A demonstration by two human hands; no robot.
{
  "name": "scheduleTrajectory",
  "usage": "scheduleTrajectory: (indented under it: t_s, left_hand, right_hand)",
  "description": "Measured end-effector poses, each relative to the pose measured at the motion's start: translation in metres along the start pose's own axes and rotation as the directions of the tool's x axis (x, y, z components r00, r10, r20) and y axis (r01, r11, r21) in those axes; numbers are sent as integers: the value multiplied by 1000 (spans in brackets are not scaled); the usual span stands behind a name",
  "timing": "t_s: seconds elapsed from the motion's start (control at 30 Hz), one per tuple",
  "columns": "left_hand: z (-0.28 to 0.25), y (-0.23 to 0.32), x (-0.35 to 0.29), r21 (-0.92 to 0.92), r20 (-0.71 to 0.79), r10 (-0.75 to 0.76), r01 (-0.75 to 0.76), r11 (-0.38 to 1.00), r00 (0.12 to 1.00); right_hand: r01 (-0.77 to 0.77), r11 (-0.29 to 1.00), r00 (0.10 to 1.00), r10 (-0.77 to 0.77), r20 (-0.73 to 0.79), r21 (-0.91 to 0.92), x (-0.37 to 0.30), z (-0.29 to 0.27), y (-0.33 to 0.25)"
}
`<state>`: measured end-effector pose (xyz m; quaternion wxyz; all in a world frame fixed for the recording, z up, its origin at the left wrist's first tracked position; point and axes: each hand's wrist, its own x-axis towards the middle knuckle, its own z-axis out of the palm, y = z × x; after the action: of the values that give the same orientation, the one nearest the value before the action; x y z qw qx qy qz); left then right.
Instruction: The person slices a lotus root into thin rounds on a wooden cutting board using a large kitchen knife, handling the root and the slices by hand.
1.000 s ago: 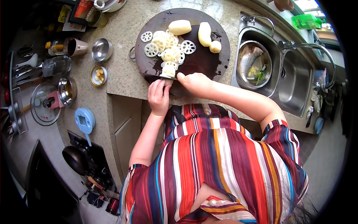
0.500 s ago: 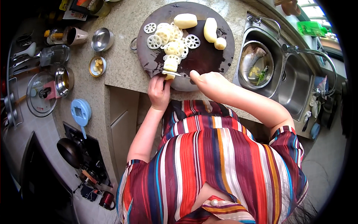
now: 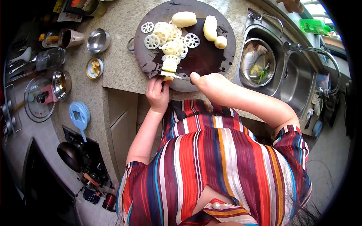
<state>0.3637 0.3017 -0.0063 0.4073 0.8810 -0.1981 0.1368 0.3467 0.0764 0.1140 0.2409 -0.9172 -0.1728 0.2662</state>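
At the near edge of the round dark chopping board (image 3: pixel 203 64), my left hand (image 3: pixel 157 92) grips the short end of a peeled lotus root (image 3: pixel 167 78). My right hand (image 3: pixel 209 83) is closed round the handle of a kitchen knife (image 3: pixel 174 75), its blade lying across the root just beyond my left fingertips. Beyond the blade, fresh slices lean in a row toward a pile of lotus root slices (image 3: pixel 170 48). Uncut peeled pieces (image 3: pixel 184 19) lie at the board's far side, with others to the right. My fingers hide much of the root's end.
To the right, a double sink (image 3: pixel 298 79) holds a metal bowl (image 3: pixel 274 60) with a fish, yellow slices and greens. Left of the board stand a steel bowl (image 3: pixel 98 40) and a small dish (image 3: pixel 94 68) of yellowish pieces. A blue-handled item (image 3: pixel 80 115) lies near the stove (image 3: pixel 88 154).
Between the frames the whole view shifts slightly. Both hands keep their grips, and the knife remains across the lotus root close to my left fingers.
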Motion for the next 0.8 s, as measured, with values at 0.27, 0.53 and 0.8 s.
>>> scheduleTrajectory:
  t_s: [0.27, 0.53, 0.8]
  left_hand:
    - [2, -3, -5, 6, -4, 6, -6, 1000, 1000]
    - [2, 2, 1, 22, -13, 50, -50, 998, 999]
    - [6, 0, -6, -2, -36, -24, 23, 1000, 999]
  right_hand:
    - [15, 1000, 1000, -15, -1, 7, 6, 10, 6]
    - [24, 999, 997, -27, -77, -47, 40, 50, 31]
    - [65, 998, 991, -66, -115, -8, 11, 23, 14]
